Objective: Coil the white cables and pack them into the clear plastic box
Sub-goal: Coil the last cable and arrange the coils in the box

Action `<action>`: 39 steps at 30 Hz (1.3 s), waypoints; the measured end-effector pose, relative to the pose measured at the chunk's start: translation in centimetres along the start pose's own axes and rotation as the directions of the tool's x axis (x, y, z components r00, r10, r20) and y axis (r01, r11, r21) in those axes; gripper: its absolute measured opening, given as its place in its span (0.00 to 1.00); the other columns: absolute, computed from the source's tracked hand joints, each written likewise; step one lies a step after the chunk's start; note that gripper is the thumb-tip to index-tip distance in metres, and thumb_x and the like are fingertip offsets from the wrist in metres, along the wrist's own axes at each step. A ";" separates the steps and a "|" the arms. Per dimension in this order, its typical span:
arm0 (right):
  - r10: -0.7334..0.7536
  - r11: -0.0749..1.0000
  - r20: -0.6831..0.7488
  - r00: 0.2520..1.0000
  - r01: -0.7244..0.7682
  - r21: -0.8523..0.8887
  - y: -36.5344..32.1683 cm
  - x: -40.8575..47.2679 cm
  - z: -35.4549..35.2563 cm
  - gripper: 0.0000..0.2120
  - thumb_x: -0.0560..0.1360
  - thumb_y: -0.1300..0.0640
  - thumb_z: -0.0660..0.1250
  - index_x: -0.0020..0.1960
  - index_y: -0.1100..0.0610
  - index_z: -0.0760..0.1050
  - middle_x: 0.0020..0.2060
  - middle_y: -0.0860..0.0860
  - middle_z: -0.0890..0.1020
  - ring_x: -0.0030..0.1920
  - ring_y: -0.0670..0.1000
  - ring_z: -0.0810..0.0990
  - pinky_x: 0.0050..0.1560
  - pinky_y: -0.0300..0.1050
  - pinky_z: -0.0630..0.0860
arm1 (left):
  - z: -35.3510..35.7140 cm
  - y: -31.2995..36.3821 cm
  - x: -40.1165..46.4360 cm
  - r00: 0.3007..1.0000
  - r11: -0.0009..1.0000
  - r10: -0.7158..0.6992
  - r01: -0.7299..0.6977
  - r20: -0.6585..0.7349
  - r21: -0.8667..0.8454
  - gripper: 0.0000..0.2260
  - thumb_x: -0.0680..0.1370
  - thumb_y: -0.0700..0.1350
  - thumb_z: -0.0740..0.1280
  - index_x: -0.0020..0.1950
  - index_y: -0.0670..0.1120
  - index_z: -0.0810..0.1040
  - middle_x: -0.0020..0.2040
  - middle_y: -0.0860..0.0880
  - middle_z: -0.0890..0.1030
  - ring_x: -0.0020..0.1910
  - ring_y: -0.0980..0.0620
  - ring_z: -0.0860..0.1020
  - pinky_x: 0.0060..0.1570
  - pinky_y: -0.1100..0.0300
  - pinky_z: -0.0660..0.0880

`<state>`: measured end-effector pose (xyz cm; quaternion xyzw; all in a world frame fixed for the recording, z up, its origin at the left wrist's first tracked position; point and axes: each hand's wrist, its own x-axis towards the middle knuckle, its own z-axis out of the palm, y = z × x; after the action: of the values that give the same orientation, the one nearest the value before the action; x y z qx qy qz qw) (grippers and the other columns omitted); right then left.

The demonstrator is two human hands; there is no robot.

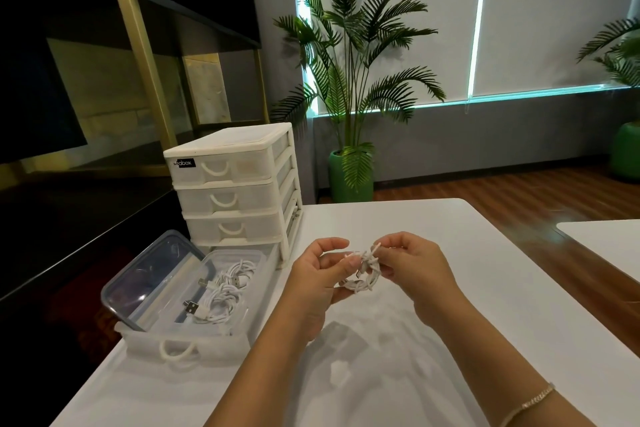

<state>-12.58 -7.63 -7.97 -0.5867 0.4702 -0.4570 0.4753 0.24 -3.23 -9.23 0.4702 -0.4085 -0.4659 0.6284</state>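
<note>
A small coil of white cable (363, 274) hangs between both hands above the white table (450, 288). My left hand (317, 281) grips the coil's left side with curled fingers. My right hand (412, 267) pinches the loose end at the top of the coil. To the left stands the clear plastic box (194, 336), open, with several coiled white cables (221, 295) and their USB plugs inside. Its clear lid (152, 277) leans against the box's left side.
A white three-drawer plastic organiser (239, 187) stands behind the box at the table's left edge. A second white table (609, 239) shows at the right. A potted palm (349, 97) stands on the floor beyond the table.
</note>
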 end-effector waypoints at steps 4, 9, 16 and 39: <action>0.144 0.973 0.136 0.980 -0.166 0.163 -0.4 -0.4 0.1 0.06 0.75 0.64 0.63 0.43 0.61 0.78 0.41 0.58 0.83 0.42 0.54 0.81 0.48 0.44 0.76 | -0.1 0.1 0.1 0.999 0.999 -0.007 0.006 -0.033 -0.035 0.09 0.73 0.36 0.69 0.48 0.47 0.74 0.38 0.49 0.84 0.38 0.51 0.81 0.39 0.58 0.78; 0.152 0.969 0.253 0.956 -0.194 0.151 -0.6 -0.6 0.4 0.07 0.74 0.62 0.62 0.45 0.63 0.78 0.41 0.56 0.82 0.43 0.53 0.80 0.50 0.47 0.75 | 0.1 0.1 0.1 0.994 0.995 -0.008 -0.002 -0.108 -0.095 0.11 0.72 0.34 0.70 0.47 0.47 0.72 0.41 0.45 0.83 0.38 0.49 0.81 0.36 0.58 0.79; 0.133 0.974 0.284 0.950 -0.179 0.140 0.1 -0.9 0.8 0.14 0.70 0.66 0.70 0.54 0.60 0.73 0.47 0.57 0.82 0.44 0.54 0.81 0.44 0.47 0.78 | 0.6 -0.4 0.1 0.984 0.992 -0.001 -0.021 -0.178 -0.125 0.12 0.72 0.34 0.70 0.45 0.47 0.70 0.45 0.43 0.81 0.40 0.46 0.81 0.33 0.60 0.78; 0.133 0.955 0.314 0.940 -0.206 0.212 0.0 -1.1 1.3 0.23 0.71 0.69 0.69 0.63 0.61 0.65 0.36 0.64 0.78 0.19 0.46 0.70 0.21 0.38 0.67 | 1.1 -0.2 0.0 0.970 0.942 -0.095 0.015 -0.225 -0.336 0.09 0.74 0.32 0.66 0.43 0.45 0.70 0.42 0.43 0.78 0.30 0.50 0.79 0.29 0.58 0.78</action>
<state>-11.44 -6.42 -8.23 -0.5431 0.3835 -0.3749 0.6461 -0.81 -3.53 -9.21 0.4215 -0.2327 -0.4859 0.7295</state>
